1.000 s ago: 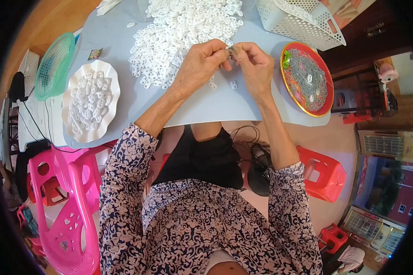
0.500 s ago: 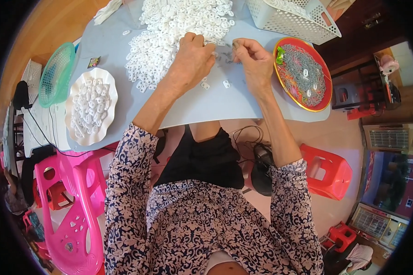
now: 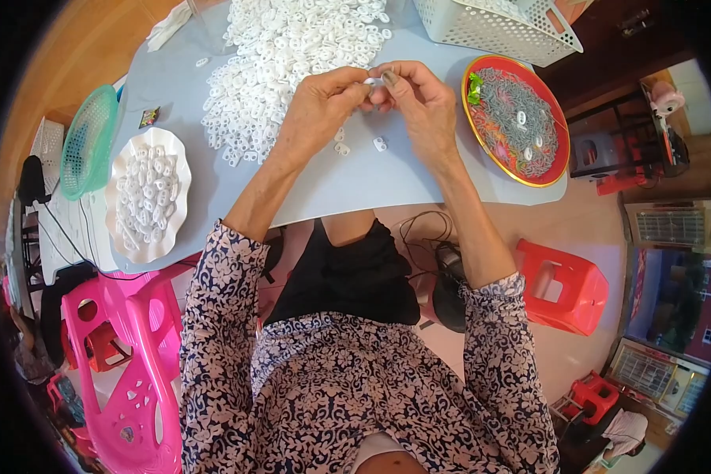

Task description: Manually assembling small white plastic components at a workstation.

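Note:
My left hand (image 3: 324, 110) and my right hand (image 3: 426, 107) meet above the grey table, fingertips pinched together. Between them shows a small white plastic piece (image 3: 374, 80), gripped by the left fingers. The right thumb and forefinger press against the same spot; whatever they pinch is too small and covered to make out. Just beyond and left of my hands spreads a big heap of white oval plastic pieces (image 3: 253, 87). Two loose pieces lie close by, one being a white piece (image 3: 380, 144) nearer the table's front edge.
A red dish (image 3: 561, 150) of small grey parts stands at the right. On the left are a scalloped white dish (image 3: 182, 182) holding white pieces and a green basket (image 3: 95, 142). A white perforated basket (image 3: 498, 31) sits at the far right. A pink chair (image 3: 126, 379) stands lower left.
My left hand has come off the heap and my right hand has moved left from beside the red dish. Their fingertips now meet at a white plastic piece.

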A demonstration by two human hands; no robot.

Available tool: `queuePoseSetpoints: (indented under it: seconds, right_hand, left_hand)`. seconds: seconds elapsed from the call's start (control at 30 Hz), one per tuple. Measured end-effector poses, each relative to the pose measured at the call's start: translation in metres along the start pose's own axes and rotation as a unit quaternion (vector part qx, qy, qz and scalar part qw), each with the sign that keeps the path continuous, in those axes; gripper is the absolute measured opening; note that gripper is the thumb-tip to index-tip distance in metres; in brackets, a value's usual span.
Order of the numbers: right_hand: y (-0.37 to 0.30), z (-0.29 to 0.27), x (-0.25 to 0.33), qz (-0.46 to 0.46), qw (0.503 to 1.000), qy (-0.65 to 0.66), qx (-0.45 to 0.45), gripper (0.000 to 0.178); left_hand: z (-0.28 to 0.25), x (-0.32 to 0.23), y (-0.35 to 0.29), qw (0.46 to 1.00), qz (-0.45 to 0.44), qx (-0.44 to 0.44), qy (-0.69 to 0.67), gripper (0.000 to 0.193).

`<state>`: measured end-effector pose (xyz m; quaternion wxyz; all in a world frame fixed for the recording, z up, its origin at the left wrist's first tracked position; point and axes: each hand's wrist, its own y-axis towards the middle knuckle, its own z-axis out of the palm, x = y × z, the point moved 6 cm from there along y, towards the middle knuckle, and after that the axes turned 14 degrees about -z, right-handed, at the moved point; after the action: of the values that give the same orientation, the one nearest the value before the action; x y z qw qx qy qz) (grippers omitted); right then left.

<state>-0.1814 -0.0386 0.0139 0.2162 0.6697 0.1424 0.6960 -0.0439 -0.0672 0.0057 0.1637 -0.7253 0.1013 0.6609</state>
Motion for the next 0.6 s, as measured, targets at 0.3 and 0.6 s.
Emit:
queuePoseSetpoints:
  seconds: [0.3,0.6]
  right_hand:
    - [0.002,0.006,0.002,-0.047,0.998,0.029,0.012,0.015]
    - [-0.001,-0.002,0.0,-0.055,0.998,-0.023,-0.018,0.016]
  left_hand:
    - [-0.005,-0.002,0.001,0.999,0.015,-0.034,-0.02,0.022]
    - [-0.013,-0.001,0.006,0.993,0.021,-0.043,-0.108,0.02]
